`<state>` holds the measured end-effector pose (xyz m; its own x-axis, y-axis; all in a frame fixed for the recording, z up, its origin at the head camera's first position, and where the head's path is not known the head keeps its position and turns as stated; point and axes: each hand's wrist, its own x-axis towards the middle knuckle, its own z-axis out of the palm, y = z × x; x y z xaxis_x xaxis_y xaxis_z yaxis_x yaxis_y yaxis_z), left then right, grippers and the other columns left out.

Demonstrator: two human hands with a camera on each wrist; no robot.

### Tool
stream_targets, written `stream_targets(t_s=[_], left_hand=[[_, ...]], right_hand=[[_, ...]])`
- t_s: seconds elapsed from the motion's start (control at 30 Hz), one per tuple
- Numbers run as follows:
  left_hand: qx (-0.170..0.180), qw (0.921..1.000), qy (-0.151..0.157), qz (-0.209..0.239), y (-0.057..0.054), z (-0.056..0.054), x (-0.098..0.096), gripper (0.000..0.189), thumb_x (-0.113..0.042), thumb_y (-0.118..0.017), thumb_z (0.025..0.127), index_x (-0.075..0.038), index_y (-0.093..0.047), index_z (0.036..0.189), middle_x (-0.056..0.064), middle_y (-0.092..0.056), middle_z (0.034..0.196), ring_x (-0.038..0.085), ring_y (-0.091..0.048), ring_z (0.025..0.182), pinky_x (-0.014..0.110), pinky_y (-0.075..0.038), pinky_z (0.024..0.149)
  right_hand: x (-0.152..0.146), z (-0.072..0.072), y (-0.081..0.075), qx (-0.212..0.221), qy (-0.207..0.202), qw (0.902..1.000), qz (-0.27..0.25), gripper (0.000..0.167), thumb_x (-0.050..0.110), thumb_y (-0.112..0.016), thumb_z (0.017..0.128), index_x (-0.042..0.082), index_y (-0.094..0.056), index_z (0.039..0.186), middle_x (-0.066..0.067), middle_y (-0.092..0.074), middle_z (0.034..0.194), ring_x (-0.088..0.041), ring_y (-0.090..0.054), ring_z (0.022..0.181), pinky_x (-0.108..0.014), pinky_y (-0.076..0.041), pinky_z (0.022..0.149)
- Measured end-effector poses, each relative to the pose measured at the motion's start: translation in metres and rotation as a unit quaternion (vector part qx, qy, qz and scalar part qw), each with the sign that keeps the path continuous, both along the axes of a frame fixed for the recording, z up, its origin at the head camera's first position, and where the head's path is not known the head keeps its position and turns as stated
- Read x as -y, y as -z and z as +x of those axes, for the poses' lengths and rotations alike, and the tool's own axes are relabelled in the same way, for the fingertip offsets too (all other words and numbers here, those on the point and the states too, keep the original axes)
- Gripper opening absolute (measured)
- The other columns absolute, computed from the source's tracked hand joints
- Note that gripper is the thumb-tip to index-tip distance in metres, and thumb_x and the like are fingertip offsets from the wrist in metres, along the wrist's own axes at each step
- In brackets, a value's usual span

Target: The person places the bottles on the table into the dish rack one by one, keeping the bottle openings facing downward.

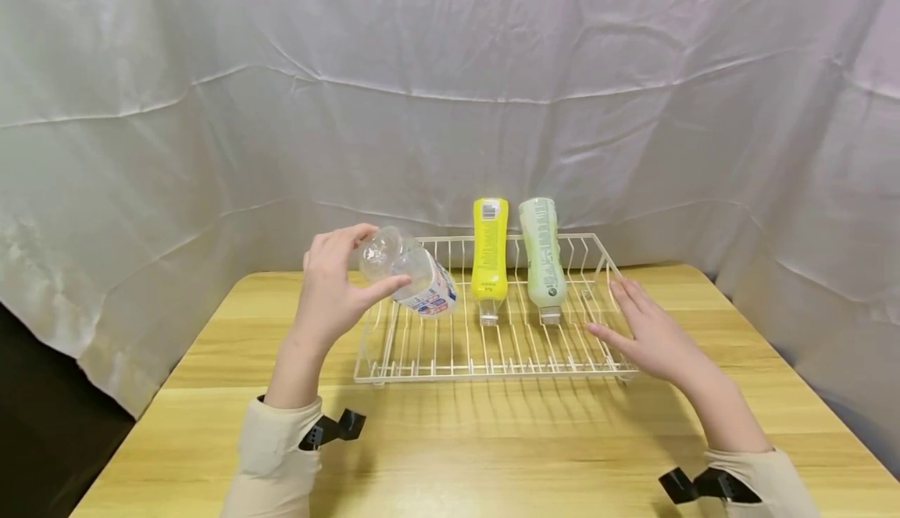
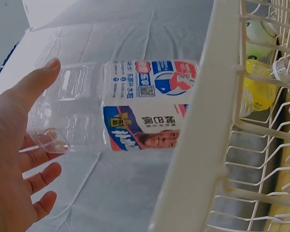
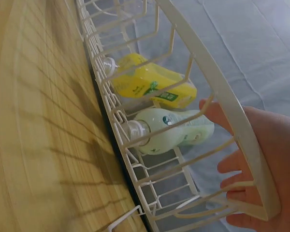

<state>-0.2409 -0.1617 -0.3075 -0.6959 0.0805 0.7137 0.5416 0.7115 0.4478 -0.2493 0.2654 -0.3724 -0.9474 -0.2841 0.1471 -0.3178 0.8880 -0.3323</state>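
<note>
My left hand (image 1: 330,291) grips a clear plastic bottle (image 1: 429,287) by its base end, thumb on one side and fingers on the other. The bottle is tilted, with its labelled part slanting down over the left side of a white wire rack (image 1: 464,379). In the left wrist view its printed label (image 2: 145,104) shows, while the rack's rim hides its far end. My right hand (image 1: 657,338) lies at the rack's right side, fingers extended over the edge. A yellow bottle (image 1: 490,248) and a pale green bottle (image 1: 542,256) stand neck-down in the rack.
The rack stands on a wooden table (image 1: 492,448) near its back edge. Grey cloth (image 1: 450,73) hangs behind and at both sides. A black wrist mount (image 1: 330,430) sits on the left sleeve, another (image 1: 710,487) on the right.
</note>
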Motion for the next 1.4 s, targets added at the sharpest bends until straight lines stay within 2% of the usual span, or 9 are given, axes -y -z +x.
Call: stream_targets(t_s=[0.3, 0.5, 0.8, 1.0, 1.1, 1.27, 1.4], left_hand=[[0.021, 0.9989, -0.037, -0.021, 0.000, -0.003, -0.001, 0.073, -0.048, -0.086, 0.066, -0.014, -0.060, 0.125, 0.004, -0.065, 0.122, 0.025, -0.046, 0.112, 0.041, -0.028, 0.087], [0.027, 0.9947, -0.059, -0.080, -0.009, -0.011, -0.004, 0.074, -0.059, -0.079, 0.069, -0.015, -0.061, 0.125, 0.004, -0.065, 0.123, 0.027, -0.048, 0.109, 0.043, -0.031, 0.085], [0.038, 0.9771, -0.081, -0.193, -0.022, -0.033, -0.007, 0.074, -0.072, -0.066, 0.074, -0.018, -0.061, 0.124, 0.002, -0.067, 0.120, 0.027, -0.051, 0.106, 0.043, -0.034, 0.086], [0.085, 0.9631, -0.079, -0.243, -0.029, -0.043, -0.007, 0.078, -0.076, -0.060, 0.075, -0.017, -0.060, 0.126, 0.002, -0.066, 0.121, 0.028, -0.049, 0.112, 0.045, -0.033, 0.090], [0.099, 0.9570, -0.078, -0.261, -0.034, -0.046, -0.006, 0.079, -0.077, -0.059, 0.076, -0.017, -0.060, 0.127, 0.002, -0.066, 0.123, 0.028, -0.049, 0.114, 0.048, -0.032, 0.092], [0.109, 0.9547, -0.076, -0.266, -0.039, -0.055, -0.007, 0.079, -0.078, -0.056, 0.077, -0.017, -0.060, 0.127, 0.002, -0.066, 0.124, 0.028, -0.048, 0.116, 0.048, -0.032, 0.092], [0.134, 0.9489, -0.068, -0.278, -0.041, -0.064, -0.009, 0.081, -0.078, -0.055, 0.079, -0.016, -0.058, 0.131, 0.003, -0.064, 0.126, 0.028, -0.046, 0.118, 0.048, -0.031, 0.093]], right_hand=[[-0.002, -0.005, 0.011, 0.024, 0.010, 0.9997, -0.004, 0.098, 0.063, -0.048, 0.093, 0.000, -0.005, 0.155, -0.028, -0.003, 0.161, -0.049, -0.006, 0.147, -0.066, -0.013, 0.114], [0.000, -0.002, 0.011, 0.022, 0.007, 0.9997, -0.006, 0.098, 0.061, -0.049, 0.093, -0.001, -0.006, 0.155, -0.029, -0.004, 0.160, -0.049, -0.007, 0.147, -0.066, -0.014, 0.114], [0.000, -0.001, 0.010, 0.022, 0.008, 0.9997, -0.007, 0.098, 0.060, -0.050, 0.093, -0.001, -0.006, 0.155, -0.030, -0.003, 0.160, -0.049, -0.006, 0.147, -0.065, -0.014, 0.114], [-0.001, -0.001, 0.010, 0.019, 0.007, 0.9998, -0.004, 0.097, 0.060, -0.049, 0.094, -0.002, -0.006, 0.155, -0.029, -0.004, 0.160, -0.048, -0.007, 0.147, -0.064, -0.014, 0.115], [-0.001, -0.001, 0.010, 0.018, 0.007, 0.9998, -0.005, 0.097, 0.060, -0.049, 0.094, -0.002, -0.006, 0.155, -0.029, -0.003, 0.160, -0.048, -0.007, 0.147, -0.064, -0.014, 0.115], [-0.003, 0.000, 0.007, 0.018, 0.010, 0.9997, -0.009, 0.097, 0.060, -0.050, 0.094, -0.001, -0.004, 0.155, -0.029, -0.002, 0.160, -0.048, -0.006, 0.148, -0.065, -0.014, 0.115], [-0.002, -0.001, 0.006, 0.022, 0.013, 0.9997, -0.005, 0.098, 0.061, -0.049, 0.093, 0.000, -0.005, 0.155, -0.028, -0.002, 0.161, -0.048, -0.006, 0.148, -0.064, -0.013, 0.115]])
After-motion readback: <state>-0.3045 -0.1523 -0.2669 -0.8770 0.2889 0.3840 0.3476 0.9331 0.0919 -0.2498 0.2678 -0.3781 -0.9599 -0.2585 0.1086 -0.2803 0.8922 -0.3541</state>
